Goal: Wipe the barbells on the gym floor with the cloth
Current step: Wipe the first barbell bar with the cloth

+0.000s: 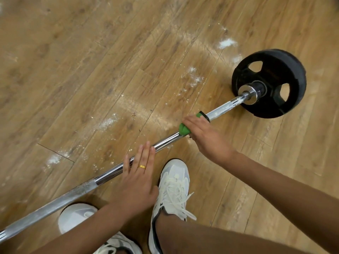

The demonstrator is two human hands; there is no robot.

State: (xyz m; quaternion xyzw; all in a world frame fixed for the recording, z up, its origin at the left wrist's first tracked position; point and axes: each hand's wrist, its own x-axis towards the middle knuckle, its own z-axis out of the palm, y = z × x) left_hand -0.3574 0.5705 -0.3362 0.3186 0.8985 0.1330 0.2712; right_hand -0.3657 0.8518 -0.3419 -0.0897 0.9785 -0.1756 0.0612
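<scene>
Risk 1: bar roll. The barbell lies on the wooden gym floor, running from the lower left corner of the frame up to the black weight plate at the right. It rests on round plates, so a hard stroke along the shaft could turn or shift it towards the white sneakers just below it.

Risk 2: cloth slip. The green cloth covers only a short section of the shaft. It could bunch or slide off the smooth chrome and leave bare skin on the knurled section nearer the plate.

Risk 3: recontamination. White powder patches lie on the floor along the upper side of the bar. A cloth that brushes the floor could carry powder back onto the metal.

Right hand: at centre right of the frame. Its fingers curl over the shaft and clamp the cloth around it.

Left hand: at lower centre. Its fingers are straight and close together and lie flat across the chrome shaft. They grasp nothing and appear to steady the bar. A gold ring sits on one finger
</scene>
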